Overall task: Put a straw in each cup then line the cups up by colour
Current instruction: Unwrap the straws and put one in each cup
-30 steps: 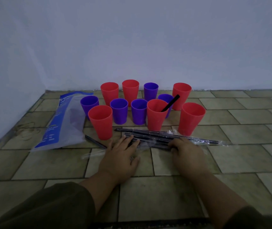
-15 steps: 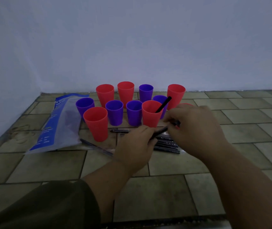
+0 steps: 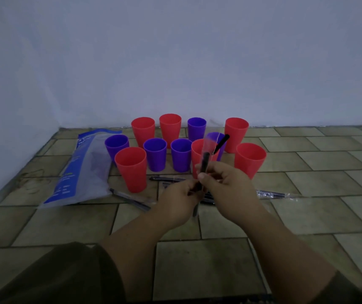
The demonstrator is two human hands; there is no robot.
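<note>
Several red and purple cups stand on the tiled floor near the wall. A red cup (image 3: 199,150) in the middle holds a black straw (image 3: 222,142) that leans right. My left hand (image 3: 179,202) and my right hand (image 3: 225,183) both pinch one black wrapped straw (image 3: 204,164), held upright in front of that cup, its clear wrapper sticking up past the tip. More wrapped straws (image 3: 270,194) lie on the floor behind my hands. A red cup (image 3: 131,168) stands front left and another red cup (image 3: 249,160) front right.
A blue and clear plastic bag (image 3: 83,170) lies on the floor to the left of the cups. A loose wrapped straw (image 3: 129,198) lies beside it. The wall meets the floor just behind the cups and along the left side.
Both hands rose from the pile of straws on the floor with one wrapped straw and now hold it upright between them.
</note>
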